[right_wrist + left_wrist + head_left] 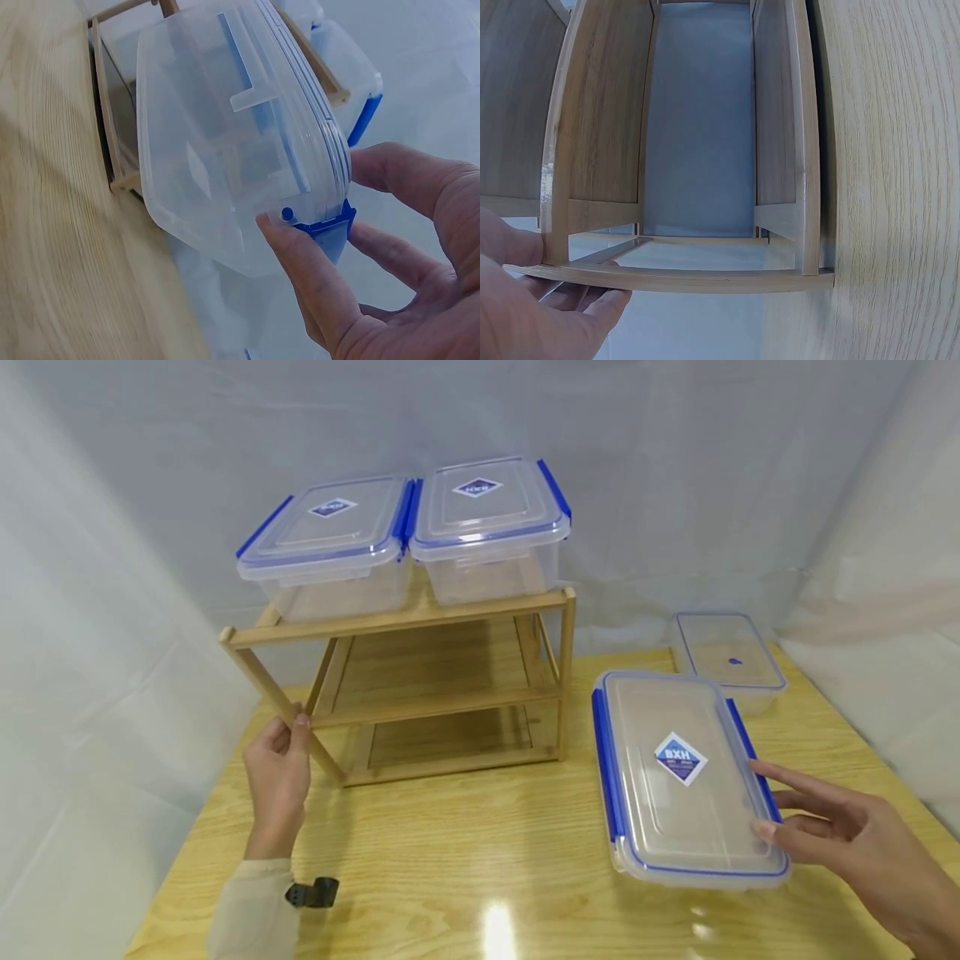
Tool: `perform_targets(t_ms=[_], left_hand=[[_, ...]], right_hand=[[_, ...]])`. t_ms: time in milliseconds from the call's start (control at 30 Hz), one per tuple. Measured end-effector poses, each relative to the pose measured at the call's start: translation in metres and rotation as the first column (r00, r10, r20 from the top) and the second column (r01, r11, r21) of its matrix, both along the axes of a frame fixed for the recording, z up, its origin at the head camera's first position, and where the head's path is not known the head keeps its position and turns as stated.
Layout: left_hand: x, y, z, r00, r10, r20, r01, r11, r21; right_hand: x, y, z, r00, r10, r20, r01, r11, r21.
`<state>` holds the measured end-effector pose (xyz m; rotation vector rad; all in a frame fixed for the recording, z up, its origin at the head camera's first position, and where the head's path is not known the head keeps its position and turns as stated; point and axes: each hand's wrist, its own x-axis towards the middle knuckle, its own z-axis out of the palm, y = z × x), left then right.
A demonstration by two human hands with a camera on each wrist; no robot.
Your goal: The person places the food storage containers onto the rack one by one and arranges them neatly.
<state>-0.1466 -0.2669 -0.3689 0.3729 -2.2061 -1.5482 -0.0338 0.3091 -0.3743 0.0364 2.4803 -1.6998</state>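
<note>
My left hand [279, 772] holds the front left leg of a wooden rack [435, 717] where the middle shelf meets it. In the left wrist view, the thumb lies on one side of that leg and the fingers curl behind it. To the right of the rack, my right hand [862, 835] pinches a clear plastic food container [697, 818] by its right edge, at a blue latch [326, 225]. This container has a blue-edged lid with a diamond label and is tilted toward me over the table. Its contents look bare through the walls [195, 150].
Two similar lidded containers, one on the left [337, 539] and one on the right [491, 510], sit side by side on the rack's top. Another container [738, 652] stands behind the held one on the wooden table [450, 852]. Pale curtains [675, 485] hang around the table.
</note>
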Motion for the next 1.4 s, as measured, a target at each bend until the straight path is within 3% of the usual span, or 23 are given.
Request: perform_targets(t_ms=[100, 333, 533, 733, 900, 967, 1033, 1200, 1267, 1400], left_hand=[[0.0, 0.0, 0.0, 1.0, 0.0, -0.001, 0.0, 1.0, 0.001], [0.0, 0.0, 0.001, 1.0, -0.006, -0.007, 0.006, 1.0, 0.008], [-0.001, 0.0, 0.0, 1.0, -0.005, -0.029, 0.006, 1.0, 0.015], [-0.001, -0.001, -0.002, 0.999, -0.011, -0.042, 0.011, 1.0, 0.014], [-0.002, -0.002, -0.002, 0.999, -0.013, -0.036, 0.014, 1.0, 0.014], [-0.002, -0.003, -0.002, 0.999, -0.017, -0.041, 0.018, 1.0, 0.02], [-0.003, -0.003, -0.002, 0.998, -0.024, -0.049, 0.025, 0.999, 0.024], [-0.003, -0.004, -0.002, 0.999, -0.031, -0.044, 0.032, 0.999, 0.015], [-0.003, -0.004, -0.002, 0.999, -0.031, -0.038, 0.032, 0.999, 0.017], [-0.002, -0.004, -0.002, 0.998, -0.036, -0.047, 0.038, 0.999, 0.038]], right_hand=[[0.007, -0.008, 0.002, 1.0, 0.013, -0.004, -0.013, 1.0, 0.026], [0.019, -0.028, 0.008, 0.973, 0.117, -0.201, -0.11, 0.993, 0.046], [0.019, -0.045, 0.016, 0.955, 0.196, -0.224, -0.197, 0.98, 0.017], [0.015, -0.063, 0.026, 0.927, 0.277, -0.254, -0.294, 0.955, -0.03], [0.01, -0.078, 0.042, 0.919, 0.311, -0.244, -0.326, 0.945, -0.025], [0.005, -0.085, 0.048, 0.913, 0.323, -0.248, -0.339, 0.941, -0.022], [0.002, -0.092, 0.055, 0.923, 0.322, -0.209, -0.332, 0.943, -0.012], [-0.011, -0.114, 0.068, 0.904, 0.362, -0.228, -0.374, 0.928, -0.01], [-0.018, -0.124, 0.071, 0.882, 0.392, -0.26, -0.413, 0.91, -0.029], [-0.03, -0.143, 0.081, 0.879, 0.428, -0.213, -0.449, 0.892, -0.06]])
